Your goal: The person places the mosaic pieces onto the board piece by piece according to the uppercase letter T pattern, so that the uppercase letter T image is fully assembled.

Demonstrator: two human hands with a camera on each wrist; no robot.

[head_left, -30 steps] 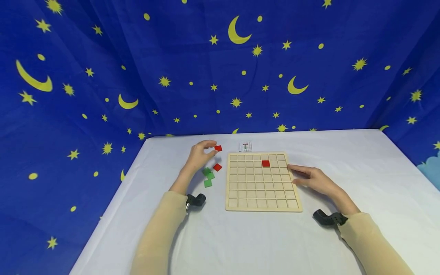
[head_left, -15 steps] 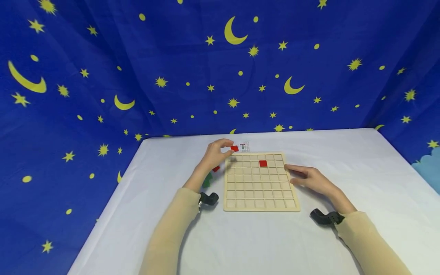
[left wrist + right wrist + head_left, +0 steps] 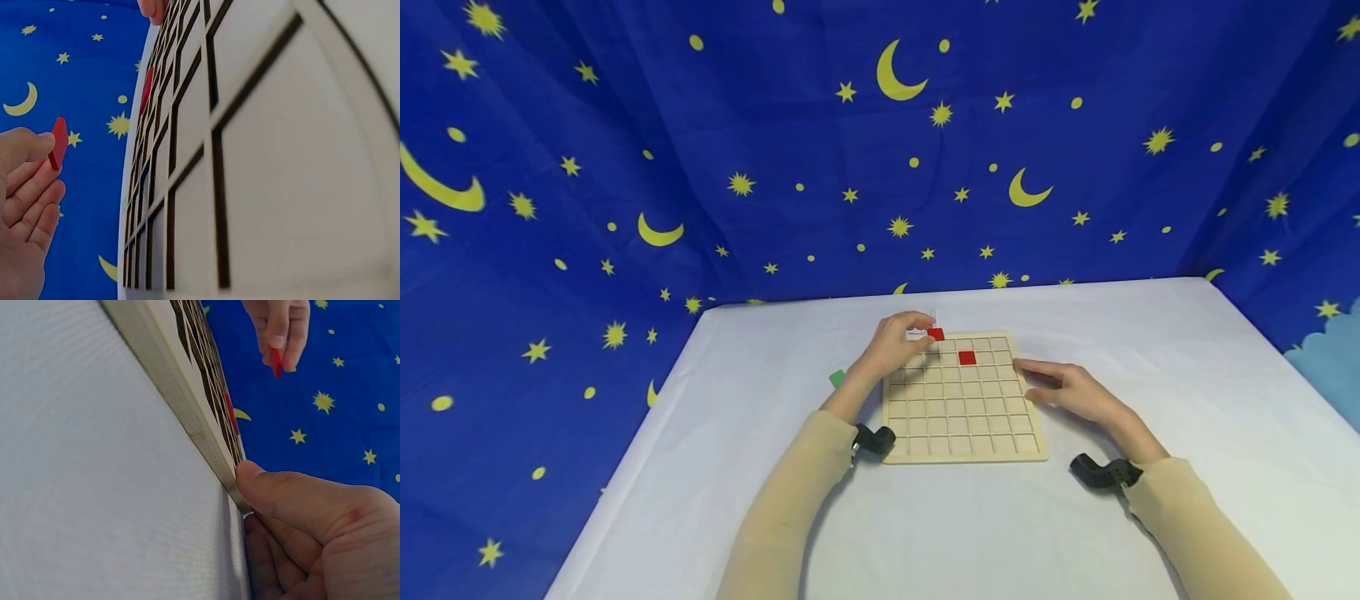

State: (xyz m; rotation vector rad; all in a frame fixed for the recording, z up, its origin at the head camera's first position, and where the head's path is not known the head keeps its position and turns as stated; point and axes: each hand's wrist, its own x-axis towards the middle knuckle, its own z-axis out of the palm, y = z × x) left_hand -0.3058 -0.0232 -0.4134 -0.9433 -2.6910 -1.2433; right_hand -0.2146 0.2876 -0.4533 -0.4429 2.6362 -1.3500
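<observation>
My left hand point(image 3: 892, 346) pinches a small red square tile point(image 3: 936, 334) between thumb and fingers, above the far part of a wooden grid board point(image 3: 962, 460). In the left wrist view the held tile point(image 3: 60, 144) is seen nearly edge-on, raised off the board. Another red tile point(image 3: 967, 357) lies in a cell in the board's second row from the far edge. At the board's right side, my right hand point(image 3: 1081, 392) rests with thumb and index finger against the frame; its thumb point(image 3: 262, 481) touches the wooden edge in the right wrist view.
A green tile point(image 3: 837, 379) shows left of the board, partly behind my left forearm, which hides the other loose tiles. A small printed card point(image 3: 934, 317) behind the board is mostly covered by the left hand. Blue star-patterned cloth point(image 3: 820, 125) hangs behind the white table point(image 3: 962, 533).
My left hand has carried the red tile rightward from beside the board to over its far rows. The right hand stays at the board's edge. The head view has shifted slightly.
</observation>
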